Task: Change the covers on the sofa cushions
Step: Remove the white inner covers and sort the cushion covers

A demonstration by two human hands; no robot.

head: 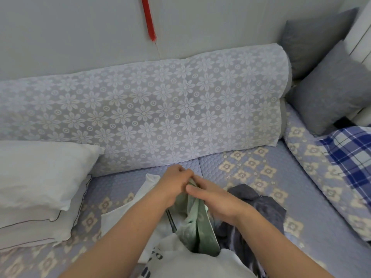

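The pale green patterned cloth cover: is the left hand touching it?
Touching. The head view shows the left hand with its fingers curled onto the top edge of the pale green patterned cloth cover, pinching it beside the right hand.

A plain pale grey wall [80, 33] rises behind the sofa, with a thin vertical seam running down it. A red tassel [149, 19] hangs against that wall near the seam. The sofa's long backrest [152, 109] leans on the wall under a white lace throw with a daisy pattern. The seat [249, 167] is covered by a quilted blue pad with cream flower motifs. The light is soft and even.
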